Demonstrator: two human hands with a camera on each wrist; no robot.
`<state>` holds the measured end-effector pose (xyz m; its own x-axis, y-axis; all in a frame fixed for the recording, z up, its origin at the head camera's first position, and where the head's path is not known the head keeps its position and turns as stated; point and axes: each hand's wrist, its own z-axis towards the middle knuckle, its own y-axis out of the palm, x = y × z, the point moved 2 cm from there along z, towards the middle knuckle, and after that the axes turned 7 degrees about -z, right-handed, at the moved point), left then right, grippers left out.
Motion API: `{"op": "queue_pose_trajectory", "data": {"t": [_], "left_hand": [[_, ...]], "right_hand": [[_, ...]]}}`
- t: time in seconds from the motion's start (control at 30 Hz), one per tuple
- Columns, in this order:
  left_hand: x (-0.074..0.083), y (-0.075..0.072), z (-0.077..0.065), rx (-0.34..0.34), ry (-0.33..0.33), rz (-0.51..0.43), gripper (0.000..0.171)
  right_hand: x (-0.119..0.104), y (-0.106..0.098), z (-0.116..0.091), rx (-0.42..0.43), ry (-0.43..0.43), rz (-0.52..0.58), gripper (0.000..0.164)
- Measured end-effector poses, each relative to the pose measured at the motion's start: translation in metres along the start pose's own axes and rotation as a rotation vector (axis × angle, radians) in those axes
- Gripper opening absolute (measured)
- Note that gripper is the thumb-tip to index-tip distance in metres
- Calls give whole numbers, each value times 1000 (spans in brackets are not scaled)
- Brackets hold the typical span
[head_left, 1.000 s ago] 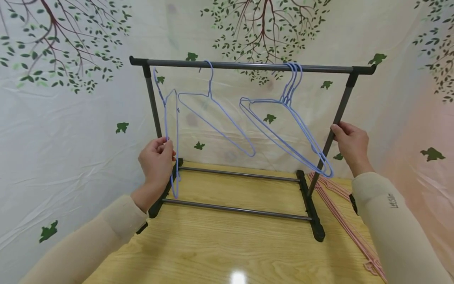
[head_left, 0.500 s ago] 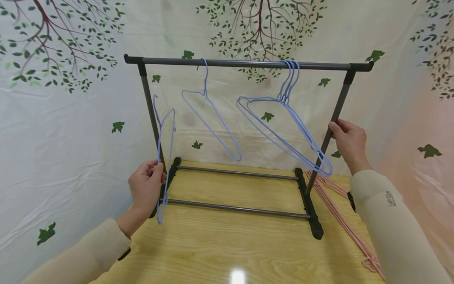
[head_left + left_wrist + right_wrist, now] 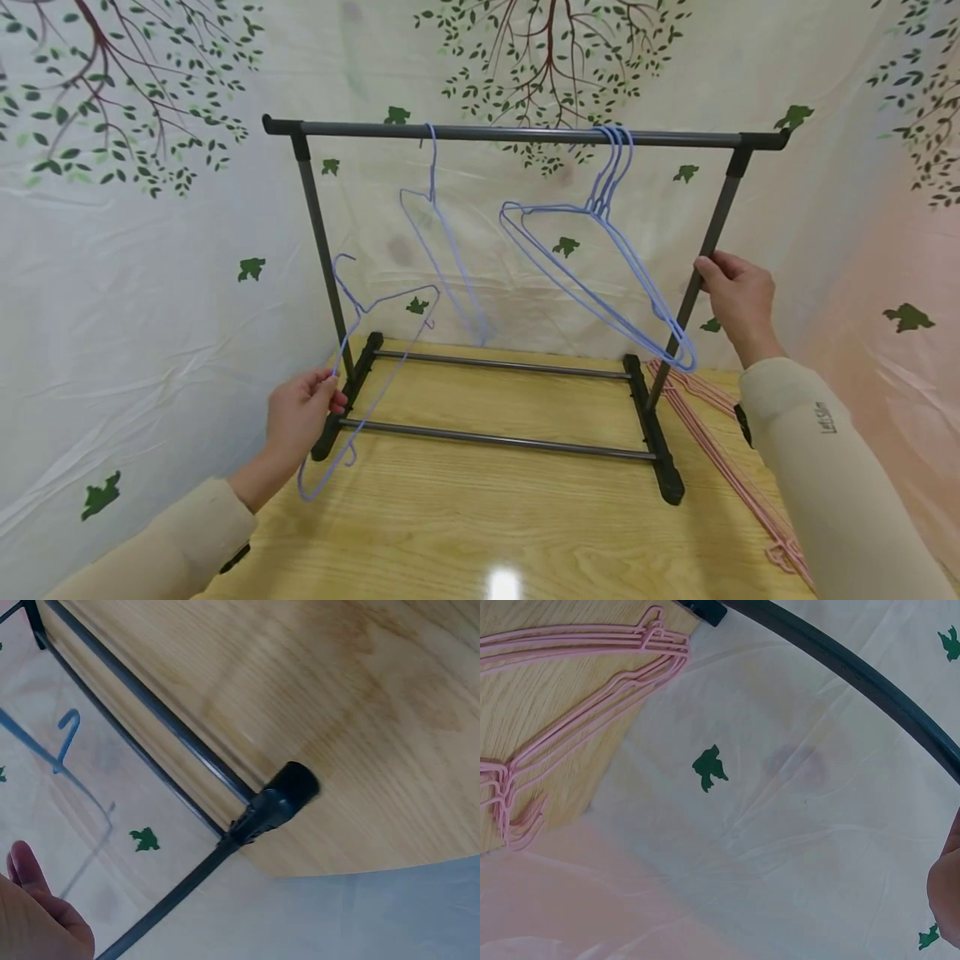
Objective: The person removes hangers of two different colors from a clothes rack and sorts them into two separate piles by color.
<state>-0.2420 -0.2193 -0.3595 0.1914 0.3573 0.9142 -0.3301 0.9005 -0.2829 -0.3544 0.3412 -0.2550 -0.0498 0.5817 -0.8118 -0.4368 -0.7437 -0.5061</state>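
My left hand (image 3: 302, 414) pinches one arm of a blue wire hanger (image 3: 385, 297) beside the rack's left post; its hook is free, below the top bar. In the left wrist view part of that hanger (image 3: 66, 742) shows above the hand (image 3: 45, 915). My right hand (image 3: 738, 298) grips the right post of the black garment rack (image 3: 495, 135). One blue hanger (image 3: 442, 225) hangs left of centre on the bar, turned partly edge-on. Several blue hangers (image 3: 626, 242) hang bunched toward the right. The right wrist view catches only an edge of the right hand (image 3: 946, 892).
Pink hangers (image 3: 720, 458) lie stacked on the wooden table (image 3: 450, 517) to the right of the rack's foot (image 3: 667, 475). Two lower rods (image 3: 495, 439) join the rack's feet. Behind stands a pale curtain (image 3: 150, 292) printed with branches and leaves.
The left hand has brought its hanger off the bar, downward and toward me, and the hanger has turned to show more of its face. The hanger left of centre has swung. The right hand keeps its grip.
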Motion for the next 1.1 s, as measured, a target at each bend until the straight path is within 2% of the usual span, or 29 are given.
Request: {"op": "queue_pose_trajectory", "data": {"t": [0.13, 0.33, 0.47, 0.67, 0.9, 1.1], "left_hand": [[-10, -1, 4, -98, 0, -13, 25], [-23, 5, 10, -243, -18, -114, 26], [-26, 11, 10, -373, -29, -145, 29], [-30, 28, 8, -589, -45, -257, 28], [-37, 50, 4, -778, -75, -215, 29], [-41, 67, -3, -948, -143, -292, 28]], "right_hand": [[-2, 0, -1, 1, 0, -9, 61], [-2, 1, 0, 5, -3, -9, 61], [-2, 1, 1, 11, -3, -7, 62], [-1, 1, 1, 23, -9, -9, 61], [-1, 1, 0, 26, -5, -22, 62], [-1, 1, 0, 22, 4, -36, 63]]}}
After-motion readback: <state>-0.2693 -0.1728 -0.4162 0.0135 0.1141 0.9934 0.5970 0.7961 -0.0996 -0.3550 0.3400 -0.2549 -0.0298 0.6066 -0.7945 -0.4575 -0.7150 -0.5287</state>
